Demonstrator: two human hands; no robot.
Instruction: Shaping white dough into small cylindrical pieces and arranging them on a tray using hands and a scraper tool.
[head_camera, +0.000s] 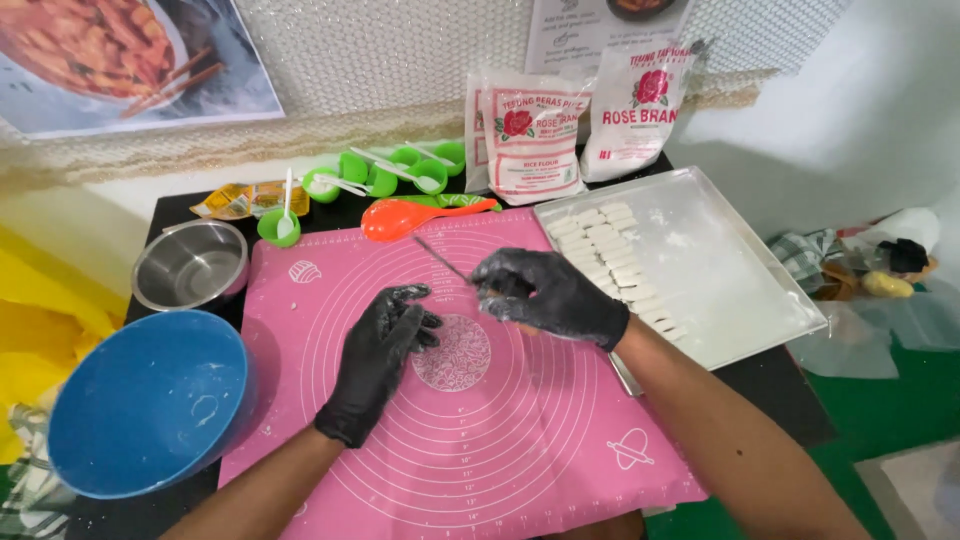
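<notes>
Both my hands wear black gloves dusted with flour and hover over a pink silicone baking mat (520, 440). My right hand (550, 293) grips a thin metal knife (440, 257) whose blade points up and to the left. My left hand (385, 350) rests on the mat with fingers loosely curled, next to the mat's flour-speckled centre circle (455, 355). I cannot tell if it holds a bit of dough. To the right, a metal tray (730, 270) carries rows of small white dough pieces (615, 255) along its left side.
A blue bowl (150, 400) and a steel bowl (190, 265) stand at the left. An orange spoon (410, 215), several green cups with white spoons (385, 170), sachets (240, 200) and white flour bags (535, 135) line the back. Cloth and clutter lie at the right.
</notes>
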